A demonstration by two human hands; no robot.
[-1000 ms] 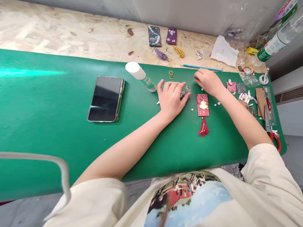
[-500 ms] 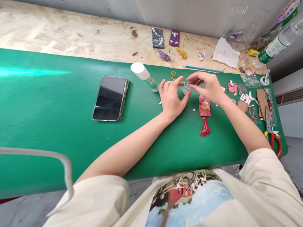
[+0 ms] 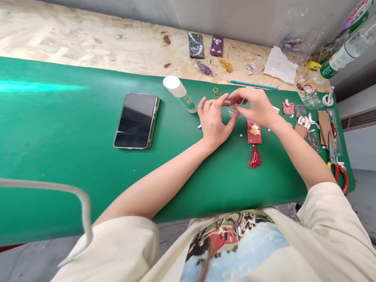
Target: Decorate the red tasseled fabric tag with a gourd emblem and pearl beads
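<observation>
My left hand (image 3: 213, 123) and my right hand (image 3: 257, 105) meet above the green mat (image 3: 73, 156), fingertips pinched together on a small clear plastic bag (image 3: 232, 112) that holds tiny beads. Just right of the bag lies a red rectangular ornament (image 3: 253, 132) with gold discs and a red tassel (image 3: 254, 159). A few loose white beads (image 3: 240, 136) are scattered beside it. A small gold wire piece (image 3: 216, 93) lies behind my left hand.
A phone (image 3: 136, 120) lies face up at the left, a white glue stick (image 3: 179, 93) beside it. Two finished ornaments (image 3: 205, 46) sit on the wooden board behind. Scissors (image 3: 336, 162), card scraps (image 3: 323, 125), a blue pen (image 3: 252, 84) and bottles (image 3: 340, 58) crowd the right end.
My right hand came in from the far mat to meet my left. Both hands lifted the small bag off the mat and now pinch it together.
</observation>
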